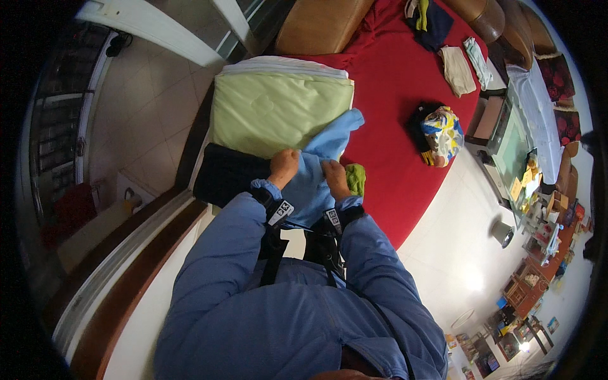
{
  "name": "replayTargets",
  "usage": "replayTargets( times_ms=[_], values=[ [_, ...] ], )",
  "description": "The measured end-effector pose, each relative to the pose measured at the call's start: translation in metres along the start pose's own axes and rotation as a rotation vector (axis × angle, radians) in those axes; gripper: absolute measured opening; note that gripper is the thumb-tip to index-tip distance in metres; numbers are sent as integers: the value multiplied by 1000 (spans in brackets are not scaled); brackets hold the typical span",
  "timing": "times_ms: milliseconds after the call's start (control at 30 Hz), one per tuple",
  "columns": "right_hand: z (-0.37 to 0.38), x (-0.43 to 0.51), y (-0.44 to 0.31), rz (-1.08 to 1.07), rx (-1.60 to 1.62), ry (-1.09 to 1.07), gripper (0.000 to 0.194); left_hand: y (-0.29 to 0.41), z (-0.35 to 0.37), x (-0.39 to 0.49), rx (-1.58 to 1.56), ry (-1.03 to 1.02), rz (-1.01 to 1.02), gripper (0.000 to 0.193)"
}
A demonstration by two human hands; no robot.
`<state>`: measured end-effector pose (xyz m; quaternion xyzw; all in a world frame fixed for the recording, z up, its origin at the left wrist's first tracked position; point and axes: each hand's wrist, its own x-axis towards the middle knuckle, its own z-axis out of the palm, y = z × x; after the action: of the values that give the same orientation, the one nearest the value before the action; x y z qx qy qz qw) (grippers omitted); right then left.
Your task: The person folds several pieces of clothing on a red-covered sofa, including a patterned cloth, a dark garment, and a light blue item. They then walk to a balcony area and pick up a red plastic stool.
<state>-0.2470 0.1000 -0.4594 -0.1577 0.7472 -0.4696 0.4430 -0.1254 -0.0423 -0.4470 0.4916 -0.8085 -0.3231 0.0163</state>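
Observation:
My left hand (285,166) and my right hand (334,175) are closed on a light blue cloth garment (309,190), one at each side. One blue part of it stretches up and right over a folded pale green quilt (275,107). Dark folded cloth (232,172) lies under and left of my left hand. A crumpled bright green cloth (355,179) sits just right of my right hand. The fingertips of both hands are hidden in the blue fabric.
A red cover (384,118) spreads to the right, bearing a patterned cloth bundle (442,135), a folded beige garment (457,70), a pale garment (477,62) and dark clothing (434,26). Brown cushions (320,26) stand behind. A glass-topped table (510,133) and a bin (502,232) are at right.

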Motion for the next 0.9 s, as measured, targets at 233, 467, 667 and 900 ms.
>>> replayTargets(
  times_ms=[233,467,667,900],
  values=[
    [-21,-11,20,128,100,107,30,-36,-14,-17,-449,-67,-399,38],
    [-56,44,17,99,-183,194,43,2,-25,-47,-128,-6,-16,47],
    [-47,88,7,277,244,199,36,-13,-19,-88,-170,-370,-215,45],
    [-44,83,-16,132,914,117,19,-25,-27,-83,-317,-521,-198,47]
  ],
)
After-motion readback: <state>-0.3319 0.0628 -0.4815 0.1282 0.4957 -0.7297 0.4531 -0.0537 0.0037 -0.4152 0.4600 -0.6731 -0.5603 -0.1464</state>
